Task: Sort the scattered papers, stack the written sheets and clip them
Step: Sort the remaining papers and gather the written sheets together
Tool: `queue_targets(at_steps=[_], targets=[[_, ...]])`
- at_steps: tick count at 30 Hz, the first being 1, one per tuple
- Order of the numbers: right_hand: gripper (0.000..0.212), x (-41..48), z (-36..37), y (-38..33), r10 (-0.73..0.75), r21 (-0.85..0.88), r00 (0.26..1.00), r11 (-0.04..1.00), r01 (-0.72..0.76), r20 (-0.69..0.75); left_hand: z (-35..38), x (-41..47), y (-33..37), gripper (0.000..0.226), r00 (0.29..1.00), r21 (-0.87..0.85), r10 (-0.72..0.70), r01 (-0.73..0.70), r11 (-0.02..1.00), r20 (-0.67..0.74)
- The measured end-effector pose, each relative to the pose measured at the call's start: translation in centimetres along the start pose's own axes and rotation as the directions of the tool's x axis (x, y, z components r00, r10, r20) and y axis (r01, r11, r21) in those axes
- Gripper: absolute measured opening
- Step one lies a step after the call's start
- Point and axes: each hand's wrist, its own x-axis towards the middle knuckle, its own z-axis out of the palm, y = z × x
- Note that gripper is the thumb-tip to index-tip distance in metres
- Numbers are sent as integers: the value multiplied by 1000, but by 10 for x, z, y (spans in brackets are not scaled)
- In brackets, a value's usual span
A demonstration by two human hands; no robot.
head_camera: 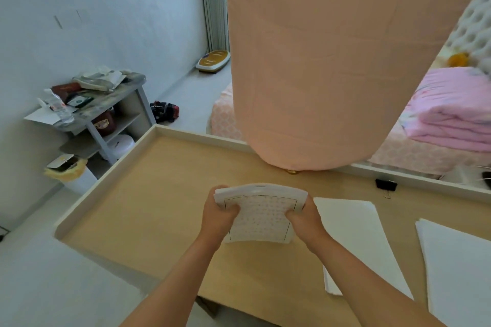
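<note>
Several pages could slip or fan out of the stack of written sheets (261, 216), which bows upward over the wooden desk (159, 194), squeezed from both sides. The left hand (219, 214) and right hand (303, 220) each grip one edge, thumbs on top. The black binder clip (386, 184) lies untouched, far right.

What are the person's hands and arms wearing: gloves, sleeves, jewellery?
Nothing shows. The left hand and right hand are bare, without gloves; no ring, watch or bracelet is visible. The left forearm and right forearm are uncovered down to the picture's edge; no sleeve appears.
</note>
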Motion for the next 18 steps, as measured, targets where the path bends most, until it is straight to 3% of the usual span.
queue_targets(at_steps=[6, 12, 15, 18], targets=[[51, 0, 18, 3, 55, 4, 998, 998, -55, -26, 6, 11, -17, 46, 994, -1, -94, 94, 996, 58], [20, 12, -14, 15, 124, 15, 965, 992, -123, -231, 29, 38, 3, 25, 952, -5, -104, 110, 994, 288], [23, 12, -47, 37, 260, -8, 929, 962, -271, -264, 72, 43, 2, 23, 895, 31, -193, 197, 980, 403], [30, 8, -83, 60, 385, -4, 890, 917, -398, -245, 127, 35, -7, 25, 854, 110, -298, 278, 954, 426]])
